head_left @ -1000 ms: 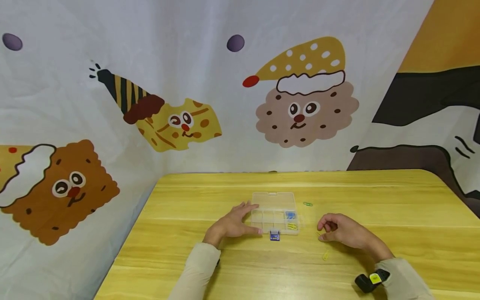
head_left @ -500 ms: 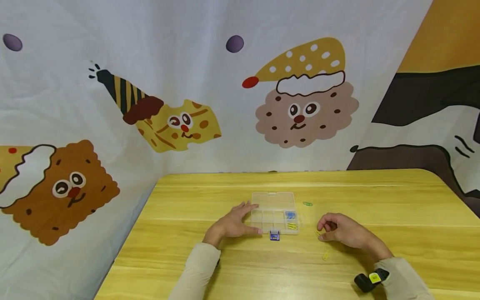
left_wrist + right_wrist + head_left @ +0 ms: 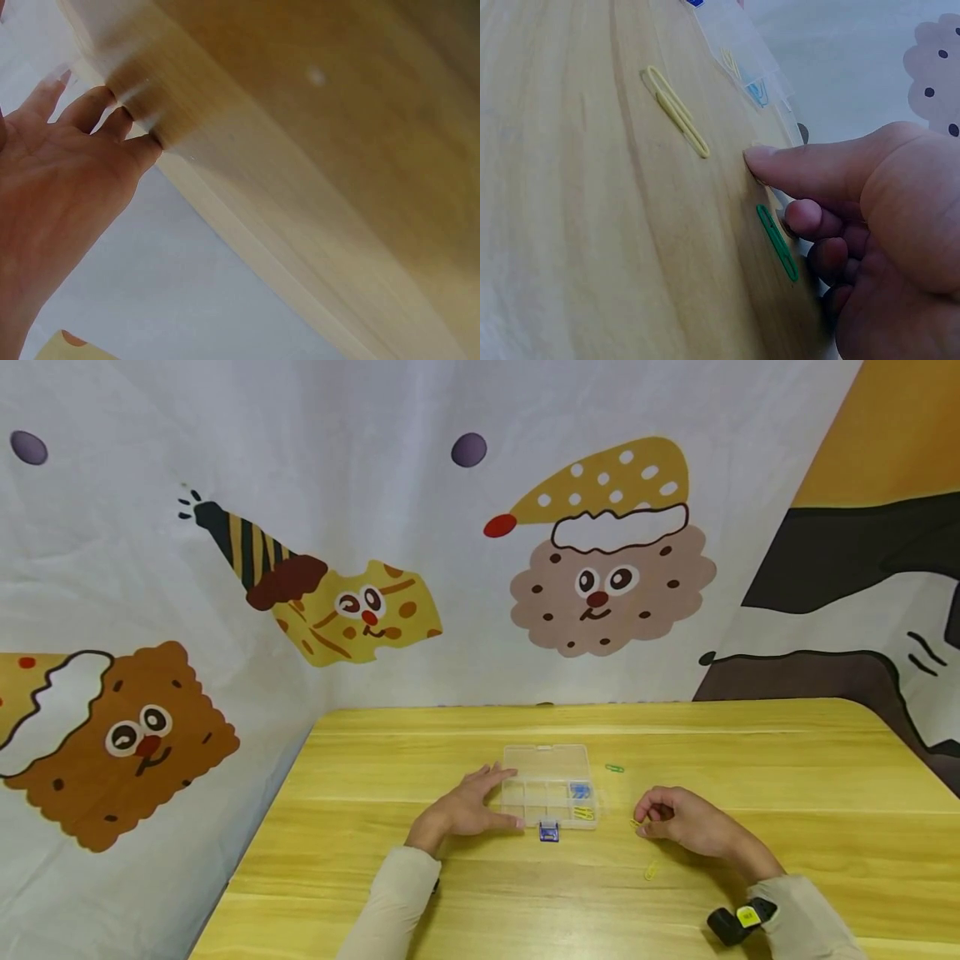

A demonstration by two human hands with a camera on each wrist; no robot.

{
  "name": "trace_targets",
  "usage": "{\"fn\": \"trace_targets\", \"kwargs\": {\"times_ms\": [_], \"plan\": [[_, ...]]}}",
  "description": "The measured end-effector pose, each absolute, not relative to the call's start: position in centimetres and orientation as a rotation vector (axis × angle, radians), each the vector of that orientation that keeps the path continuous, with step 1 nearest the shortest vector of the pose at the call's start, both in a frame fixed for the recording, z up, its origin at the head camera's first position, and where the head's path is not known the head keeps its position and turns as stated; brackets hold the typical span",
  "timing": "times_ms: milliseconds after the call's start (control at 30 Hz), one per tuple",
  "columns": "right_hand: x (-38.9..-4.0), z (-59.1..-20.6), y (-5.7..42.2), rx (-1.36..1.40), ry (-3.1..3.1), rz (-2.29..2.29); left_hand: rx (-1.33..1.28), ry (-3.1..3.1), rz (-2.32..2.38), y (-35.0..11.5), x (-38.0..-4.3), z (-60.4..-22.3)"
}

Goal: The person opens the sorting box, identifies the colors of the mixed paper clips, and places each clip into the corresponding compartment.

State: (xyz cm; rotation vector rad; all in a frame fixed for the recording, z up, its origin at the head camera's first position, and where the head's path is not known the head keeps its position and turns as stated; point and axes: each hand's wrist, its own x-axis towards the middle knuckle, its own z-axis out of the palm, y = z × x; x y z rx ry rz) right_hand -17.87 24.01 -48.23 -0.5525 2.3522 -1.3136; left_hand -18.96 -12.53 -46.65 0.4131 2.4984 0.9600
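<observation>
My right hand (image 3: 686, 822) pinches a yellow paper clip (image 3: 635, 822) between thumb and forefinger, low over the table to the right of a clear plastic compartment box (image 3: 536, 818). In the right wrist view the thumb mostly hides this clip. My left hand (image 3: 468, 802) rests with spread fingers at the box's left side, its thumb at the near corner and a fingertip by the raised lid. Blue paper clips (image 3: 581, 791) and yellow paper clips (image 3: 583, 813) lie in separate right-hand compartments. A second yellow clip (image 3: 676, 112) and a green clip (image 3: 778, 241) lie loose on the table.
The box's lid (image 3: 546, 762) stands open toward the back, and a blue latch (image 3: 549, 832) hangs at its front edge. Everything is on a wooden table (image 3: 390, 752). Behind it hangs a white cloth (image 3: 390, 460) printed with cartoon biscuits.
The yellow paper clip at the right fingertips has come more clearly into view and shifted slightly. My hands and the box have barely moved.
</observation>
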Motion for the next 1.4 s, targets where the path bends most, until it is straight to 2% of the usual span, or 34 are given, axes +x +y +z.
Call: {"fn": "trace_targets", "kwargs": {"times_ms": [1400], "plan": [[-17.9,-47.89,24.17,-0.582,2.415,-1.239,0.438,2.494,0.943,-12.59,-18.92,-46.4]]}}
